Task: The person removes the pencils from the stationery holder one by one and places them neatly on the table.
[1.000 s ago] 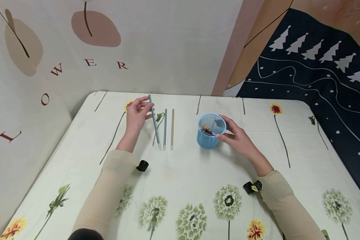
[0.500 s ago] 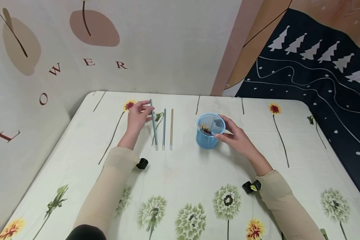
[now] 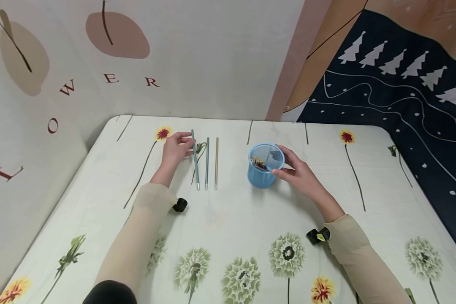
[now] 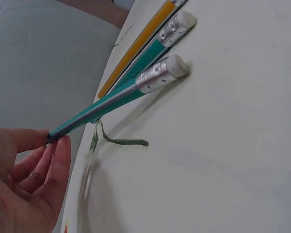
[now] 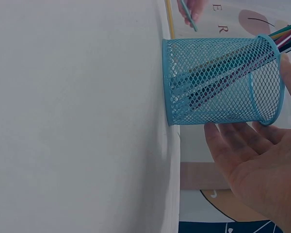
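Observation:
With thumb and fingertips my left hand (image 3: pixel 175 148) pinches the far end of a teal pencil (image 3: pixel 195 162). Its white eraser end points toward me, at or just over the cloth; the left wrist view shows the pencil slanting down from the fingertips. To its right lie a second teal pencil (image 3: pixel 207 164) and a yellow pencil (image 3: pixel 216 164), nearly parallel. My right hand (image 3: pixel 300 174) holds a blue mesh pencil cup (image 3: pixel 260 180) by its right side, thumb at the rim. In the right wrist view several pencils (image 5: pixel 287 36) lean inside the upright cup (image 5: pixel 166 82).
A white flowered cloth (image 3: pixel 228 215) covers the table. Behind it stands a pale wall hanging (image 3: pixel 213 63) with printed letters, and a dark hanging with white trees (image 3: pixel 391 84) is at the right. Each wrist carries a small black camera (image 3: pixel 180 205).
My left hand has come slightly toward me, lowering the teal pencil. The pencil's eraser end has swung left, so it lies closer to parallel with the other two. The cup stays put.

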{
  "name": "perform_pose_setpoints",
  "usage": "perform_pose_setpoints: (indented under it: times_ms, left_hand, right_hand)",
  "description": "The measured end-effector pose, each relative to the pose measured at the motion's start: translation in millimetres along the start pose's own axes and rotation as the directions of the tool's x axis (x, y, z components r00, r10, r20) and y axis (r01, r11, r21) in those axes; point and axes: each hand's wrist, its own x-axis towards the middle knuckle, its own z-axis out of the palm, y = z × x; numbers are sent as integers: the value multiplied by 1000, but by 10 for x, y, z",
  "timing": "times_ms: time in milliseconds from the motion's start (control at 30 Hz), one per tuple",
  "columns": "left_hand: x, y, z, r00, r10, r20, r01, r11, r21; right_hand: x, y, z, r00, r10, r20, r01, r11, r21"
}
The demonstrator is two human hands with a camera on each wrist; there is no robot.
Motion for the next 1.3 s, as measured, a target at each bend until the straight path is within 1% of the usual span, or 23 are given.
perform_pose_setpoints:
  times_ms: [300,500,800,1000,1200,1300]
  left_hand:
    - [37,-15,4,1000,-25,13,24,997,72]
    - [66,-44,10,999,-28,20,26,995,93]
    - [63,-52,41,998,-43,41,37,990,138]
    - [89,-54,78,999,-23,41,14,981,192]
    - [86,-39,134,999,3,35,-12,961,277]
    - [81,-34,151,999,4,32,-13,958,286]
  right_hand:
    - [14,7,0,1000,4,-2,-4,1000,-3]
    - [19,10,3,1000,3,0,-3,1000,0]
    - [11,6,10,1000,2,2,-2,1000,10]
    - [12,6,5,1000,3,-1,-3,1000,10]
    - [7,13,-2,1000,5,1,-5,1000,7]
    - [4,10,-2,1000,5,2,-5,1000,6]
